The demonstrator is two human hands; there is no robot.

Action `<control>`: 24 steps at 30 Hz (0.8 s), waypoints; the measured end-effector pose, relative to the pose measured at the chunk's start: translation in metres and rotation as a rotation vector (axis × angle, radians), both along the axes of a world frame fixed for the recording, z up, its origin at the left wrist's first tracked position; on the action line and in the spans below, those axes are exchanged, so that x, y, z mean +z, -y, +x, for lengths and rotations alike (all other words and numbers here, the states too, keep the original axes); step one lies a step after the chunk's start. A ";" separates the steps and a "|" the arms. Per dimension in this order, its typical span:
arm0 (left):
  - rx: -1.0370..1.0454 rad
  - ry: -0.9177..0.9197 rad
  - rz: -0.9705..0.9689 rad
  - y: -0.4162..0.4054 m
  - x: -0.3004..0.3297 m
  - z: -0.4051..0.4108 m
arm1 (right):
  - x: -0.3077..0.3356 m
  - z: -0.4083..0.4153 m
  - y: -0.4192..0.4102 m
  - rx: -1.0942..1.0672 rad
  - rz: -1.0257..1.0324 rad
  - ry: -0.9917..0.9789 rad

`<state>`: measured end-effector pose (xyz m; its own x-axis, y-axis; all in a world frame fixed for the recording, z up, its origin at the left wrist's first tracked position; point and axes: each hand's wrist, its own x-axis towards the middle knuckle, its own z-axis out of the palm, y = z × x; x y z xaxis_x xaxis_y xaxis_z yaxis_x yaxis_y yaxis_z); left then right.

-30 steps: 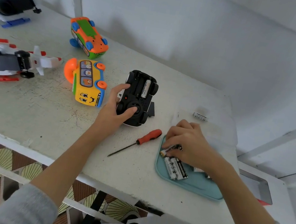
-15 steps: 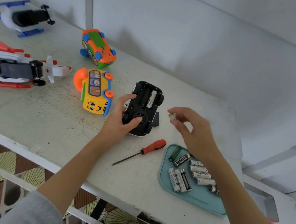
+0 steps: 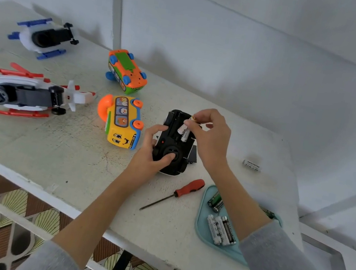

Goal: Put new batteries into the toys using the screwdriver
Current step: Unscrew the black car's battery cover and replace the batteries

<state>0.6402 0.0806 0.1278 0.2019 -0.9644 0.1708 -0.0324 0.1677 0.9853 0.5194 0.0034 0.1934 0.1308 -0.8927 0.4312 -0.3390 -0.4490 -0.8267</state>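
Note:
A black toy car (image 3: 172, 144) lies upside down on the white table, its battery bay uncovered. My left hand (image 3: 151, 155) grips its near end, thumb on the underside. My right hand (image 3: 212, 138) pinches a white battery (image 3: 184, 128) tilted over the bay, beside another battery seated inside. The bay's black cover (image 3: 193, 154) lies just right of the car. A red-handled screwdriver (image 3: 175, 192) lies loose on the table in front of the car. The teal tray (image 3: 201, 226) at the right holds several batteries (image 3: 221, 229), partly hidden by my right forearm.
A yellow toy bus (image 3: 123, 122) lies left of the car, an orange-green toy car (image 3: 125, 74) behind it. A red-white helicopter (image 3: 32, 94) and a blue-white one (image 3: 44, 37) lie far left. A loose white battery (image 3: 251, 165) lies at the right. The table's front edge is near.
My right hand picked a battery from the tray, carried it left and now holds it over the car's open bay. My left hand kept its hold on the car.

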 end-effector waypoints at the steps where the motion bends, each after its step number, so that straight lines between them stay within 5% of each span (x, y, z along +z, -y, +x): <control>1: 0.000 0.003 -0.002 0.000 0.000 0.000 | -0.003 0.002 0.001 -0.004 -0.003 -0.004; 24: -0.003 0.020 0.024 0.002 -0.003 0.002 | -0.033 -0.002 0.013 0.143 -0.231 -0.283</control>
